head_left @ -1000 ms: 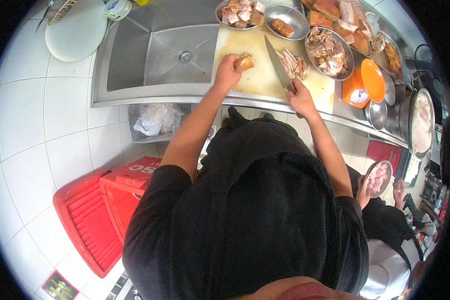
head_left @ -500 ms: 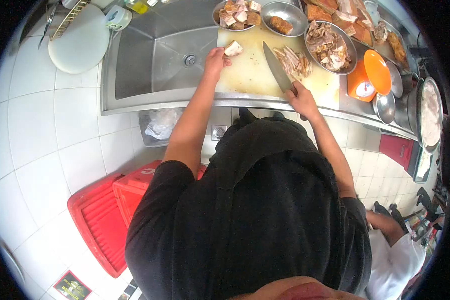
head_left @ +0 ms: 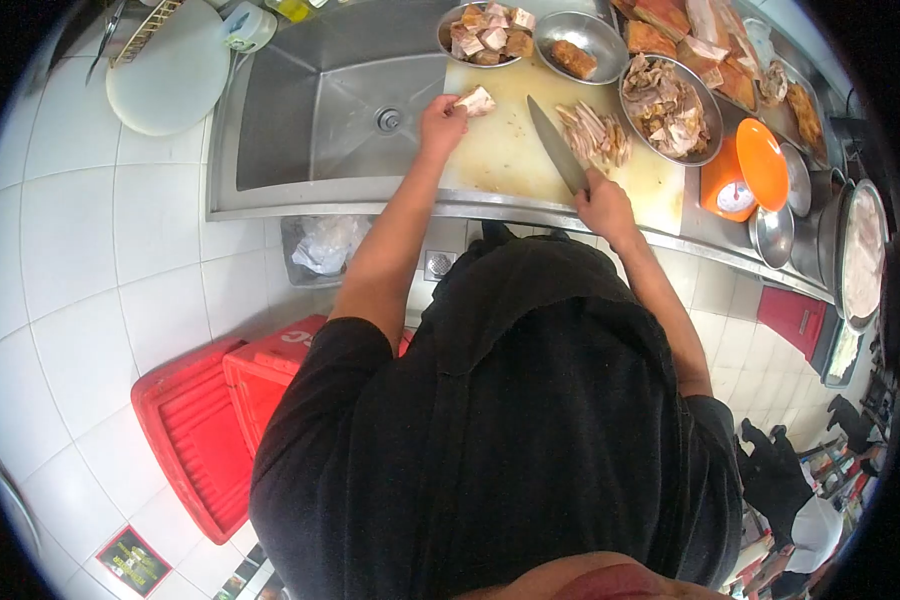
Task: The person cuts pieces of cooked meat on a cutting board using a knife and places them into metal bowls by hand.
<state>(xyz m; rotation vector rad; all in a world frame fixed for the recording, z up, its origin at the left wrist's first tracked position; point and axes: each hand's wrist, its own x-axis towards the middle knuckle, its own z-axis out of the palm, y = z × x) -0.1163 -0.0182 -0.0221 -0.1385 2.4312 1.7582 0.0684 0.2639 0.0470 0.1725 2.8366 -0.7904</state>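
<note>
Left hand (head_left: 440, 115) holds a meat piece (head_left: 475, 100) at upper centre; right hand (head_left: 602, 195) is closed around the knife (head_left: 555, 145) on the board (head_left: 510, 150).

The person wears a plain black short-sleeved shirt, loose and creased, with both forearms bare.

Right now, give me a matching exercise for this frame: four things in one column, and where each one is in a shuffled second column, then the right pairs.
Things:
1. piece of meat
2. knife
3. round white board
4. sliced meat pile

Places:
A. left of the sink, on the white tiles
B. on the cutting board, just right of the blade
C. gripped in the right hand
D. held in the left hand at the board's left edge

Pairs: 1-D, 2-C, 3-A, 4-B
</note>
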